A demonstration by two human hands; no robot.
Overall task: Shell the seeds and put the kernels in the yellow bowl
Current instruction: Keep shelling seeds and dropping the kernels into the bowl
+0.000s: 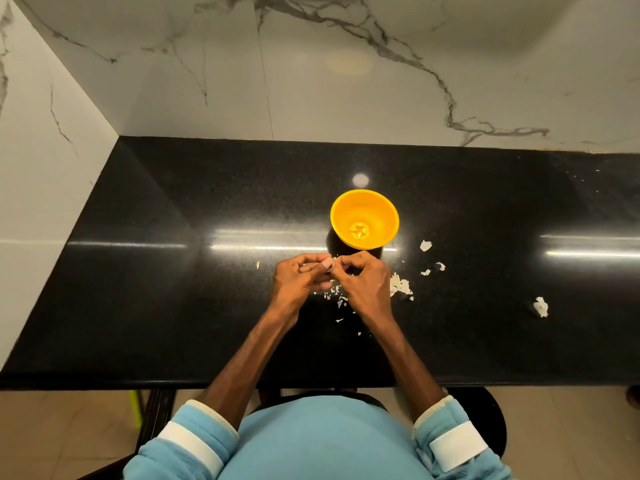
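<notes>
A: Head view: what lies around the hands?
B: Shell bits (400, 286), mostly. One pale heap sits just right of the right hand (363, 284) and crumbs lie under both hands. Three loose flakes lie further right, one lump (541, 306) well apart at the right, and one chip (257, 265) just left of the left hand (297, 276)
A: And the fingers?
B: Both hands are curled with fingertips meeting, pinching one seed (328, 262) between them; the thumbs nearly hide it. They hover just in front of the bowl (382, 216)
A: Anything in the way?
B: Only open counter (166, 306) lies between hands and bowl. The bowl stands upright, with a small heap of kernels (359, 231) at its bottom, too small to count
A: Room to move?
B: The black counter runs wide on both sides. A marble wall (346, 81) closes the back edge and the left end, the front edge lies under the forearms, and the right end runs out of view
A: Tally?
B: One bowl, two hands, one seed, one shell heap, three flakes, one lump, one chip
</notes>
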